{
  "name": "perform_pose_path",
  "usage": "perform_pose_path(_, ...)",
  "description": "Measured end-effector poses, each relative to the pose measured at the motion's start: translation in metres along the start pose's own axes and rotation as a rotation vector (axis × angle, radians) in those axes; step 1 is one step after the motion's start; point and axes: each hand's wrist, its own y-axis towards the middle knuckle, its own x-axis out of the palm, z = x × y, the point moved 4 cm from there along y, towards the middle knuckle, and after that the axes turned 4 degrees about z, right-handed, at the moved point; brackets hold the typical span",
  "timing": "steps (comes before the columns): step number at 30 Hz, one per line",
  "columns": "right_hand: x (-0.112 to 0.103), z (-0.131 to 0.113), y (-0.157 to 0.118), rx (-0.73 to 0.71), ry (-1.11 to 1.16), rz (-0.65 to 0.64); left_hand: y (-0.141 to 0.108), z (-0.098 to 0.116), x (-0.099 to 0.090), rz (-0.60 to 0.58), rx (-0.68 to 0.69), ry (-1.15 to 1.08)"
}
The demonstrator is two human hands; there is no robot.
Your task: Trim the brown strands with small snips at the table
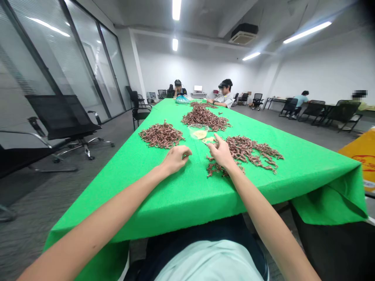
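A green cloth (187, 195) covers the long table, and several heaps of small brown dried sprigs lie on it. My right hand (222, 152) rests over the edge of the nearest heap (244, 153), beside a small yellow scrap (208, 139). Its fingers are apart, with nothing visible in them. Just beyond stands a clear plastic bowl (199, 131) holding pale yellow material. My left hand (175, 159) lies curled on the cloth, close to the left heap (161, 135), and its fingertips are hidden. Another heap (205, 118) lies further along the table.
Two people (225, 93) sit at the far end by a blue plastic bag (182, 100). A black office chair (61, 117) stands to the left by the glass wall. An orange bag (363, 156) sits past the table's right corner.
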Motion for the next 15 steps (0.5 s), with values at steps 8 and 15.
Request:
perform_pose_path(8,0.0004,-0.0008,0.0001,-0.020,-0.020,0.001,-0.0001,0.0012,-0.0005,0.031,-0.017,-0.057)
perform_pose_path(15,-0.0008,-0.0046,0.0000,-0.014,-0.036,-0.002,-0.0007,0.0026,0.0013,-0.009,0.026,-0.041)
